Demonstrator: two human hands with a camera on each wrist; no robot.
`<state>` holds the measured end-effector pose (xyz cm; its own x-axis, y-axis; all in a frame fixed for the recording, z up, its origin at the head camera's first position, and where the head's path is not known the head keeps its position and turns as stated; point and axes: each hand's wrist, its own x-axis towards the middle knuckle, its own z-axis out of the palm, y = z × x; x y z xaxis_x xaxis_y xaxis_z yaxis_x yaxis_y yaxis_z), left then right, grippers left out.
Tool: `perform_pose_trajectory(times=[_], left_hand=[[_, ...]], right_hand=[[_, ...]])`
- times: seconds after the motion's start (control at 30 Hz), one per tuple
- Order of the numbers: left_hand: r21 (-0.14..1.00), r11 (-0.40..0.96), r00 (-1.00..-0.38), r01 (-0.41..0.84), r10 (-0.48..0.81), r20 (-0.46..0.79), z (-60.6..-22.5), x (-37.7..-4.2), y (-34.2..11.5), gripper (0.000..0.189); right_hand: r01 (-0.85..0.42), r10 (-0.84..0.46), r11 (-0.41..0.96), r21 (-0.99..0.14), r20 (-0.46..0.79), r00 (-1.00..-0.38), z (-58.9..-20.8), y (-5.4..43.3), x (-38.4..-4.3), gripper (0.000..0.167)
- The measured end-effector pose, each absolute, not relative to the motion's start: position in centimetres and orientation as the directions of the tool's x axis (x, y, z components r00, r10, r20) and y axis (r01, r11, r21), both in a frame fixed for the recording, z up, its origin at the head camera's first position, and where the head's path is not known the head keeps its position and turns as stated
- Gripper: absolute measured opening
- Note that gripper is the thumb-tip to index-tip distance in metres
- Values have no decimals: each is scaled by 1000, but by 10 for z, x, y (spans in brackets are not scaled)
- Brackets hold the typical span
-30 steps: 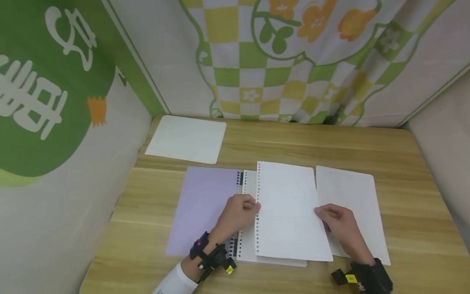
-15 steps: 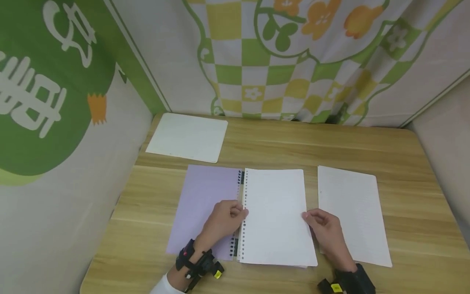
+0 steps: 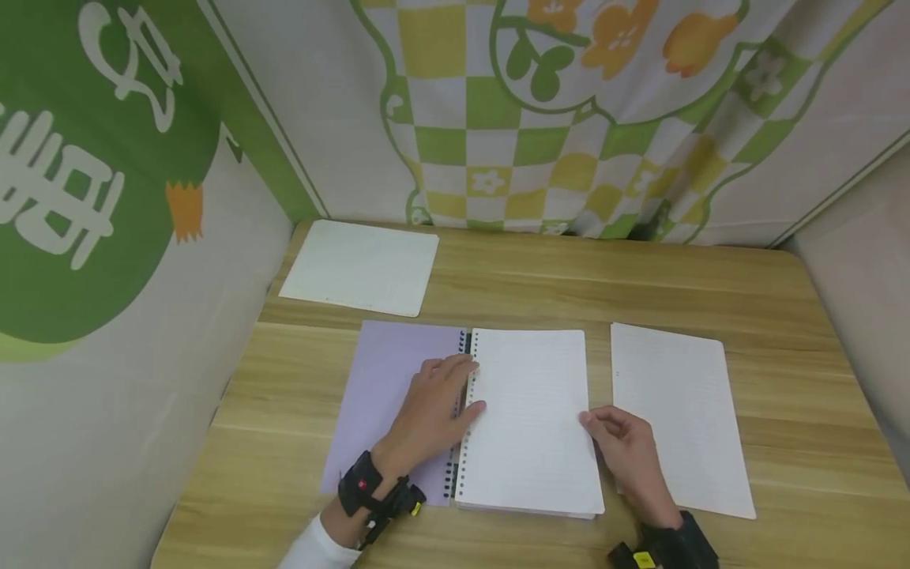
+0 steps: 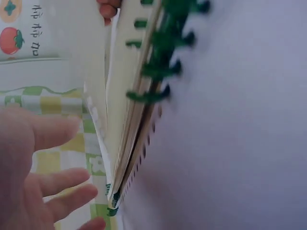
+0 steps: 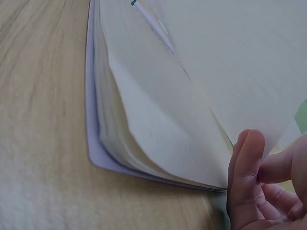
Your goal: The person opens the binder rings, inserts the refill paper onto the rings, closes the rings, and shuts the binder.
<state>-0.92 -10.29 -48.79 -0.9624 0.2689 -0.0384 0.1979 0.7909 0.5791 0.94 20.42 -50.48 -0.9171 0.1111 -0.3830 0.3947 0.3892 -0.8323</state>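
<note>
A ring-bound notebook with a lilac cover (image 3: 398,371) lies opened flat on the table. Over its right-hand page stack is a lined, hole-punched loose sheet (image 3: 529,419). My right hand (image 3: 627,446) pinches that sheet's right edge between thumb and fingers; in the right wrist view the sheet (image 5: 244,62) is lifted off the pages (image 5: 148,110). With fingers spread, my left hand (image 3: 430,407) lies over the binding, its fingertips at the sheet's punched left edge. Dark green rings (image 4: 163,67) show up close in the left wrist view.
To the right lie lined sheets (image 3: 675,419), partly behind my right wrist. A white rectangular sheet or board (image 3: 359,269) rests at the table's back left. Behind the wooden table (image 3: 540,276) hangs a checked curtain (image 3: 498,158), with walls on both sides.
Both hands have brought the loose sheet leftward and down over the notebook's right-hand pages. The left hand has let go of its punched edge and spread its fingers; the right keeps its pinch.
</note>
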Motion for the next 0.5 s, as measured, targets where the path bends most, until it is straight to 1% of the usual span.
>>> perform_pose_trajectory(times=[0.1, 0.2, 0.4, 0.5], left_hand=[[522, 816, -941, 249, 332, -69, -489, -13, -103, 66], [490, 832, -927, 261, 357, -112, -489, -14, -103, 68], [467, 839, -908, 279, 388, -156, -487, -10, -105, 68], [473, 830, -883, 296, 426, -196, -485, -3, -109, 71]], right_hand=[[392, 115, 393, -831, -379, -918, -506, 204, 10, 26], [397, 117, 387, -832, -383, -916, -507, 204, 10, 26], [400, 115, 397, -826, -387, -915, -506, 204, 11, 28], [397, 116, 406, -823, -385, -916, -505, 204, 11, 28]])
